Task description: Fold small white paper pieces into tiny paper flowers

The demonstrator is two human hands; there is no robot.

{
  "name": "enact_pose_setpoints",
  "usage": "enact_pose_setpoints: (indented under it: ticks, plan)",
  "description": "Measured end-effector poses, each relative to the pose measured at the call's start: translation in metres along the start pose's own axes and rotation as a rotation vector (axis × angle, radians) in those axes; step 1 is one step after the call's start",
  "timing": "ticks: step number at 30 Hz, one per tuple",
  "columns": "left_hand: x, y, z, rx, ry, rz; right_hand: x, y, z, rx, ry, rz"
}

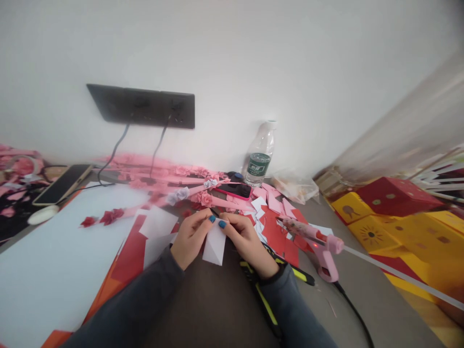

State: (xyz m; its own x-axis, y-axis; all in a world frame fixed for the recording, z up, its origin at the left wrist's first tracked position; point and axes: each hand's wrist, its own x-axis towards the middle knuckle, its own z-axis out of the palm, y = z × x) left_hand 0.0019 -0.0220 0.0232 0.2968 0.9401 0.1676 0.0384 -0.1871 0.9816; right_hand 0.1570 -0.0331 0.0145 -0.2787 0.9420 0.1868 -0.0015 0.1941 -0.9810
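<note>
A small folded piece of white paper hangs between my two hands, its upper edge pinched at the fingertips. My left hand closes thumb and fingers on its left corner. On the right corner, my right hand grips in the same way, thumb on top. Creases run across the lower part of the paper. Under my right wrist lie scissors with black and yellow-green handles, partly hidden by the sleeve. White sheets and red paper lie beside my left hand.
A pink glue gun with a lit red light lies right, its cord trailing forward. Red and pink paper pieces, a water bottle, a pink-edged phone and paper-flower branches lie behind. Yellow boxes stand far right.
</note>
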Motion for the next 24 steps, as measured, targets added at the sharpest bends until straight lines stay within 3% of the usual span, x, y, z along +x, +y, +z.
enact_pose_setpoints:
  ticks: [3, 6, 8, 11, 14, 18, 21, 24]
  plan:
    - [-0.001, -0.004, -0.001, -0.005, -0.002, -0.043, 0.002, 0.002, 0.000, 0.014, 0.063, 0.001]
    - [-0.002, -0.007, -0.001, -0.038, -0.084, -0.140, 0.004, 0.010, -0.002, 0.045, 0.177, -0.004]
    - [-0.002, -0.008, -0.002, -0.064, -0.094, -0.103, 0.006, 0.017, -0.004, 0.075, 0.241, -0.020]
    - [-0.001, -0.008, -0.003, 0.033, -0.070, 0.166, 0.008, 0.025, -0.006, 0.140, 0.353, 0.003]
    - [-0.001, -0.008, -0.004, 0.351, -0.102, 0.492, 0.009, 0.027, -0.007, 0.203, 0.402, 0.037]
    - [-0.001, -0.007, -0.006, 0.542, -0.019, 0.688, 0.010, 0.024, -0.006, 0.174, 0.337, 0.040]
    - [-0.001, -0.006, -0.008, 0.449, 0.056, 0.627, 0.009, 0.024, -0.006, 0.117, 0.271, 0.026]
    - [0.001, -0.007, -0.008, 0.219, 0.138, 0.402, 0.009, 0.024, -0.005, 0.107, 0.282, -0.014]
